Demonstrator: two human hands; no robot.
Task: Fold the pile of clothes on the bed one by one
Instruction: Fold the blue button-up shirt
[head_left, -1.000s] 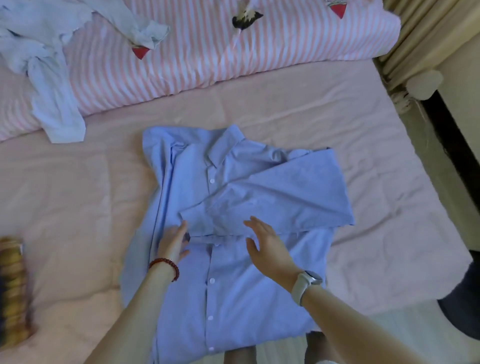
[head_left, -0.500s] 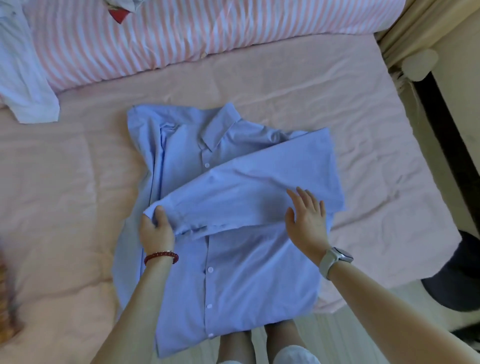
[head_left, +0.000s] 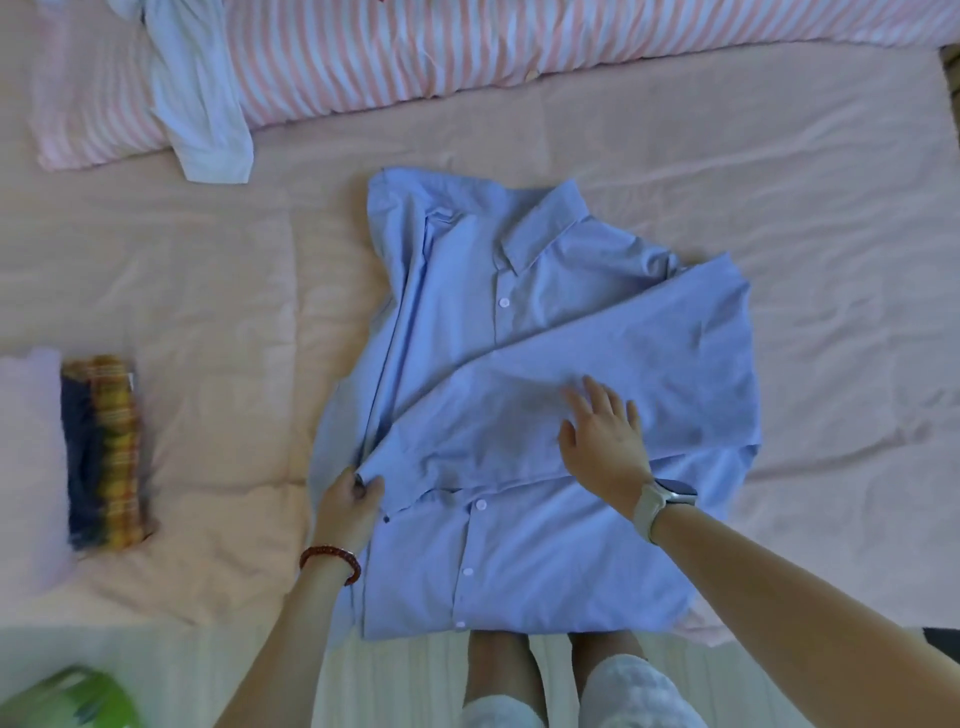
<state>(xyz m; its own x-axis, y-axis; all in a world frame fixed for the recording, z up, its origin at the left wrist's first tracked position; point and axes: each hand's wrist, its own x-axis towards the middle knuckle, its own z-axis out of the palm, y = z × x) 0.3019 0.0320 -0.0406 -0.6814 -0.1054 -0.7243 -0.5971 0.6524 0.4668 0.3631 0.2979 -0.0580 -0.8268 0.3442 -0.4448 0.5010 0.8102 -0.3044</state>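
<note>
One big pink-sheeted bed (head_left: 779, 156) fills pretty much the whole view. Along its far edge sits a long pink-and-white striped duvet roll (head_left: 467, 47), and a pale, whitish-blue garment (head_left: 202, 114) hangs off it onto the sheet near the far-left corner, unfolded.

Next biggest is the light blue button-up cotton shirt (head_left: 519, 561). It lies front-up in the middle of the bed, collar toward the far edge and hem right at the near edge, overhanging it a bit. Its right side is folded across the front, making a diagonal flap that covers the button placket around mid-chest.

Over by the left edge there's a folded pale pink piece (head_left: 26, 467), and touching it on the right a folded dark-navy-and-yellow plaid piece (head_left: 104, 452), both kinda blurry.

The right hand (head_left: 602, 436) lies flat on the folded flap, fingers straight and spread, not gripping anything, just pressing on the cloth. A pale-strapped smartwatch (head_left: 660, 504) is on that wrist.

The left hand (head_left: 348, 504) is at the flap's lower-left corner, thumb and fingers pinching the shirt fabric there. A red beaded bracelet (head_left: 332, 558) is on that wrist.

A blurry green thing (head_left: 78, 701) sits off the bed at the bottom-left; can't tell what it is.
</note>
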